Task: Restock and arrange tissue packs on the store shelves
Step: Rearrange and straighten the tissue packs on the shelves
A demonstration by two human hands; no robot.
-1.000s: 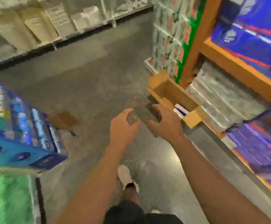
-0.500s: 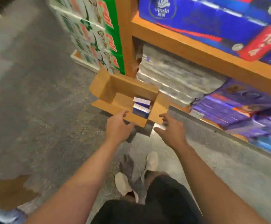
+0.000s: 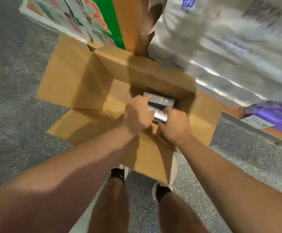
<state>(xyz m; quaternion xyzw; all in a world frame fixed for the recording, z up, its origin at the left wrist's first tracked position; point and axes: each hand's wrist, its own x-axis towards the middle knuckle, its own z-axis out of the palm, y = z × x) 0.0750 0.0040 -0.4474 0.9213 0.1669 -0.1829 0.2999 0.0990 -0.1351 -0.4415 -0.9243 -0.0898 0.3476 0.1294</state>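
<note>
Two tissue packs (image 3: 160, 105) visible, maybe more, blurred, sitting at frame center in the right end of one open cardboard box (image 3: 93, 91) on the floor. Left hand (image 3: 137, 115) fingers curled onto the packs' left side; right hand (image 3: 174, 122) fingers bent against the near right edge, grip not clearly closed. Box's left half bare; four flaps splayed out. Speckled grey floor (image 3: 10, 98) open at frame left. Orange shelf post (image 3: 128, 22) and silver wrapped bundles (image 3: 229, 56) crowd upper right; purple packs (image 3: 274, 116) right edge.
</note>
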